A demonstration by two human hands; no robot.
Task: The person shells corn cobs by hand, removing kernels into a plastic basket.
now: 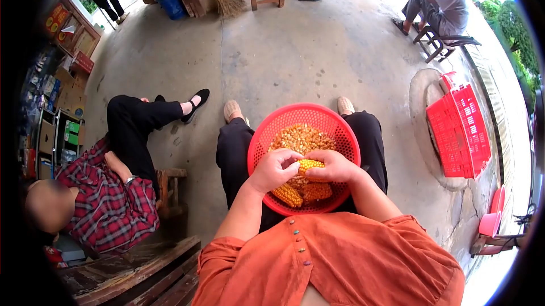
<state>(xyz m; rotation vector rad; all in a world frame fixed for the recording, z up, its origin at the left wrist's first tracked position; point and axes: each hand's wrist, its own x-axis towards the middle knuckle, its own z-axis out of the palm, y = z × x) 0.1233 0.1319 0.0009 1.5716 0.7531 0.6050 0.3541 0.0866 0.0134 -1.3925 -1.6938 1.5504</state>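
A round red plastic basket (353, 141) with a perforated wall rests on my lap between my knees. Loose yellow-orange kernels (301, 137) cover its far half. Above them, my left hand (276, 168) and my right hand (336, 167) hold a yellow corn cob (310, 166) between them, fingers closed round its two sides. Nearer to me in the basket lie another cob (288, 195) and a darker orange one (317, 192).
At the left a person in a plaid shirt (113, 209) sits beside a wooden stool (171, 187). Red crates (460, 130) stand at the right. Farther off are a seated person (451, 11), a broom (224, 0) and a blue bucket (169, 2).
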